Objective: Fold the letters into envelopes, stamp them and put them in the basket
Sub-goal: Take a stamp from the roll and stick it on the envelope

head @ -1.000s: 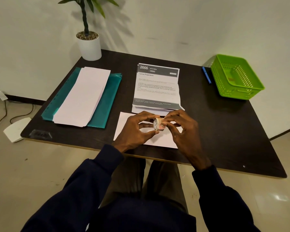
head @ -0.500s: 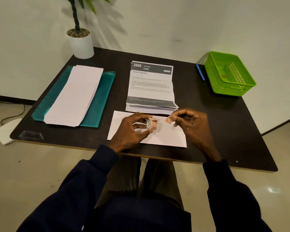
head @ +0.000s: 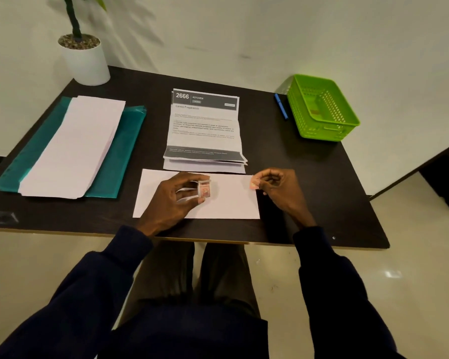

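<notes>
Listing the pieces at what looks like the stamping step. Stamp (head: 254, 183): one small pinkish piece, pinched between the thumb and fingertips of the right hand (head: 278, 187), just over the top right corner of the envelope (head: 226, 203). It is judged almost weightless, limp and sticky on one face, and apt to curl or cling to skin. It is best held by one edge, so the rest can be laid flat and pressed. Roll of stamps (head: 204, 189): gripped between the thumb and fingers of the left hand (head: 171, 200), above the middle of the envelope. It is likely light, firm at the core, with a free end that may unwind, so take it by the flat sides. Envelope: white, flat on the near part of the table (head: 309, 177), between the two hands. It is thin and bendable and probably slides easily on the smooth dark top, so steady it with a finger while pressing and lift it by a long edge. Whether a letter is inside cannot be told. Letters (head: 205, 125): printed, creased sheets stacked just behind the envelope. The paper is soft, so handle it by the edges. Basket (head: 322, 130): green plastic, at the far right corner, well apart from the envelope. Its contents are unclear. Sundries: a blue pen (head: 281, 106) beside the basket, a pile of white paper (head: 73, 146) on a teal folder (head: 119, 156) at left, and a potted plant (head: 86, 60) at the far left corner.
</notes>
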